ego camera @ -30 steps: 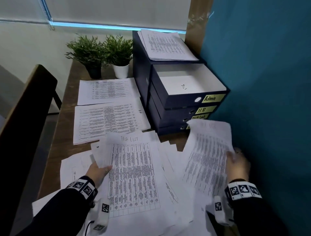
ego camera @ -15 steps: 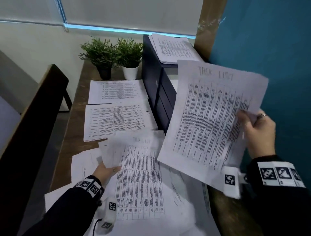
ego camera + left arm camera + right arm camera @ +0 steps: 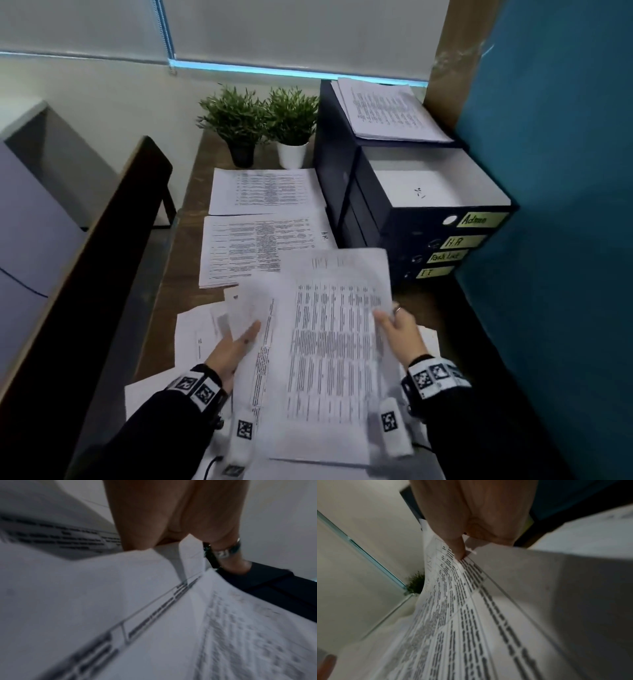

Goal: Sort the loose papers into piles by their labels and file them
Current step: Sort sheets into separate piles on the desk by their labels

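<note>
A printed Task List sheet [image 3: 335,342] hangs low over the loose papers [image 3: 195,339] spread on the desk in front of me. My right hand [image 3: 394,325] pinches its right edge, and in the right wrist view the thumb [image 3: 458,550] presses on the Task List sheet [image 3: 453,601]. My left hand [image 3: 236,346] grips a few curled sheets [image 3: 253,301] at the left, thumb on top. The left wrist view shows my fingers [image 3: 140,527] passing behind the edge of those sheets [image 3: 85,588]. The dark drawer unit [image 3: 359,212] bears the labels Admin, H.R, Task List [image 3: 445,256] and IT.
The Admin drawer [image 3: 479,219] stands open with a white sheet inside. One pile [image 3: 387,109] lies on top of the unit, two sorted piles [image 3: 263,192] [image 3: 260,250] left of it. Two potted plants [image 3: 267,120] stand behind. A dark panel [image 3: 102,257] borders the left, a blue wall [image 3: 565,205] the right.
My right hand has brought the Task List sheet down and left, from in front of the drawer unit to over the papers before me. My left hand has risen with its sheets.
</note>
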The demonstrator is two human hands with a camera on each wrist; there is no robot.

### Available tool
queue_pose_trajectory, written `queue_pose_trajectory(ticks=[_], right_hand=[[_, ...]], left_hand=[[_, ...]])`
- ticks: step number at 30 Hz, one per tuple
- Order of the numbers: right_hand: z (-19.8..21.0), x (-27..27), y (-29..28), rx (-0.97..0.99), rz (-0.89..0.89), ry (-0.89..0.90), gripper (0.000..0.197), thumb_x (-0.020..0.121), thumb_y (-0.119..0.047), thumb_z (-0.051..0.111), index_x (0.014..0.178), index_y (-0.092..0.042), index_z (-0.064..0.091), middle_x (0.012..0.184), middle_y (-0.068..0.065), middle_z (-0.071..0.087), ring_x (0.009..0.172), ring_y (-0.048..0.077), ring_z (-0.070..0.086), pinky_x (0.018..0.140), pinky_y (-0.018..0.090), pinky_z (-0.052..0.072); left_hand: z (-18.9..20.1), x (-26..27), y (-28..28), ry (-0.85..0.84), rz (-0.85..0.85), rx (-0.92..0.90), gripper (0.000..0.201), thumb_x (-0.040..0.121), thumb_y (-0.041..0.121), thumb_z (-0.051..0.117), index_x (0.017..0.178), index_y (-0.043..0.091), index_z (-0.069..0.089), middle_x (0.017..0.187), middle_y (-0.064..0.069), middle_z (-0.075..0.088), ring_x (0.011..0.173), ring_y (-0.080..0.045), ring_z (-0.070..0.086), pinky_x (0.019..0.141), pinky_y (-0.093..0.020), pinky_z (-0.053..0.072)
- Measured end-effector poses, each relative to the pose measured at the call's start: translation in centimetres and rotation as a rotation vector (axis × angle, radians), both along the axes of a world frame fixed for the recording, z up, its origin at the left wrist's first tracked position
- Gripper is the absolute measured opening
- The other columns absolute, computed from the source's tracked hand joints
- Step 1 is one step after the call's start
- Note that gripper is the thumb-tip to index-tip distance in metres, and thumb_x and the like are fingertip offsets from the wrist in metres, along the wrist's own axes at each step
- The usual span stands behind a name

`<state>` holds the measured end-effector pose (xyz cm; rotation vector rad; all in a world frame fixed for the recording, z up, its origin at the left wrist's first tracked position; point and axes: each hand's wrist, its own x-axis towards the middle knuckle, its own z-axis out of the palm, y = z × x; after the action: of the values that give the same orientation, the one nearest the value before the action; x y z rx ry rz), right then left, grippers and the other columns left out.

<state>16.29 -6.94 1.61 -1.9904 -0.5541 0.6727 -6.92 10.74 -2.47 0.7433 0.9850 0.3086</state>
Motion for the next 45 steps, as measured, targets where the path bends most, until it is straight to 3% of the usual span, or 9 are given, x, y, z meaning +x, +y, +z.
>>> queue_pose_trajectory(ticks=[5, 10, 14, 21, 25, 30, 34, 39, 45], right_hand=[[-4.0, -1.4, 1.0, -0.135, 0.042, 0.119, 0.048, 0.095, -0.029, 0.047, 0.137, -0.007, 0.038, 0.138, 0.007, 0.047, 0.125, 0.022, 0.046, 0.109, 0.039, 0.035], [0.1, -2.2, 1.7, 0.127, 0.062, 0.274, 0.059, 0.086, -0.022, 0.063, 0.136, -0.014, 0.032, 0.134, -0.003, 0.049, 0.121, 0.015, 0.049, 0.104, 0.034, 0.038], [6.7, -2.8, 2.4, 0.388, 0.084, 0.135, 0.028, 0.088, -0.008, 0.058, 0.114, -0.02, 0.054, 0.117, 0.002, 0.064, 0.106, 0.011, 0.062, 0.09, 0.025, 0.05], [15.4, -3.5, 2.2, 0.703, 0.195, 0.054, 0.034, 0.078, -0.016, 0.06, 0.111, -0.019, 0.056, 0.103, -0.008, 0.07, 0.097, 0.004, 0.065, 0.081, 0.017, 0.053], [13.1, -3.1, 2.1, 0.572, 0.212, 0.105, 0.031, 0.074, -0.004, 0.069, 0.101, -0.016, 0.061, 0.084, -0.012, 0.072, 0.078, -0.003, 0.067, 0.064, 0.012, 0.052], [9.3, -3.0, 1.8, 0.46, 0.199, 0.206, 0.041, 0.073, -0.007, 0.072, 0.108, -0.024, 0.06, 0.104, -0.011, 0.071, 0.103, 0.009, 0.064, 0.094, 0.034, 0.051], [9.7, -2.9, 1.7, 0.536, 0.167, 0.206, 0.048, 0.076, 0.005, 0.068, 0.107, -0.029, 0.055, 0.098, -0.015, 0.069, 0.094, -0.007, 0.063, 0.072, 0.011, 0.052], [9.4, -1.6, 0.7, 0.487, 0.285, 0.278, 0.049, 0.066, -0.01, 0.08, 0.11, -0.022, 0.062, 0.113, 0.002, 0.069, 0.106, 0.017, 0.064, 0.091, 0.035, 0.052], [7.2, -1.2, 0.6, 0.418, 0.186, 0.318, 0.047, 0.072, 0.008, 0.069, 0.11, -0.018, 0.059, 0.107, 0.0, 0.07, 0.107, 0.021, 0.063, 0.079, 0.026, 0.055]], left_hand=[[1.9, 0.8, -1.4, 0.091, -0.129, 0.296, 0.044, 0.076, -0.015, 0.063, 0.111, 0.01, 0.057, 0.108, -0.014, 0.064, 0.108, -0.029, 0.057, 0.093, -0.042, 0.048], [5.8, -0.4, 0.6, -0.011, -0.115, 0.342, 0.041, 0.08, -0.014, 0.059, 0.114, 0.009, 0.059, 0.111, -0.013, 0.067, 0.103, -0.024, 0.063, 0.077, -0.025, 0.057], [12.2, -0.5, 1.9, -0.127, -0.095, 0.495, 0.033, 0.069, -0.003, 0.073, 0.099, 0.008, 0.064, 0.097, -0.013, 0.072, 0.094, -0.026, 0.068, 0.079, -0.033, 0.057], [20.1, 0.9, 2.2, -0.367, 0.064, 0.775, 0.066, 0.043, 0.024, 0.089, 0.104, 0.01, 0.067, 0.104, -0.008, 0.071, 0.1, -0.023, 0.067, 0.085, -0.039, 0.054], [17.8, 1.6, 1.2, -0.278, -0.031, 0.734, 0.08, 0.037, 0.038, 0.092, 0.107, 0.011, 0.064, 0.102, -0.006, 0.072, 0.101, -0.022, 0.067, 0.085, -0.034, 0.055], [13.4, 2.2, -0.4, -0.107, -0.087, 0.643, 0.07, 0.036, 0.035, 0.092, 0.097, 0.024, 0.06, 0.097, 0.0, 0.071, 0.102, -0.022, 0.063, 0.096, -0.042, 0.047], [13.2, 2.8, -0.7, -0.094, -0.012, 0.644, 0.045, 0.057, 0.008, 0.085, 0.093, 0.021, 0.062, 0.092, 0.002, 0.071, 0.091, -0.013, 0.066, 0.092, -0.034, 0.049], [12.7, 3.0, -1.4, -0.094, -0.131, 0.696, 0.053, 0.053, 0.022, 0.087, 0.1, 0.02, 0.063, 0.094, 0.004, 0.073, 0.094, -0.012, 0.068, 0.084, -0.031, 0.055], [11.0, 3.4, -1.4, -0.083, -0.13, 0.618, 0.046, 0.054, 0.008, 0.087, 0.088, 0.027, 0.063, 0.079, 0.013, 0.073, 0.094, -0.014, 0.065, 0.086, -0.034, 0.049]])
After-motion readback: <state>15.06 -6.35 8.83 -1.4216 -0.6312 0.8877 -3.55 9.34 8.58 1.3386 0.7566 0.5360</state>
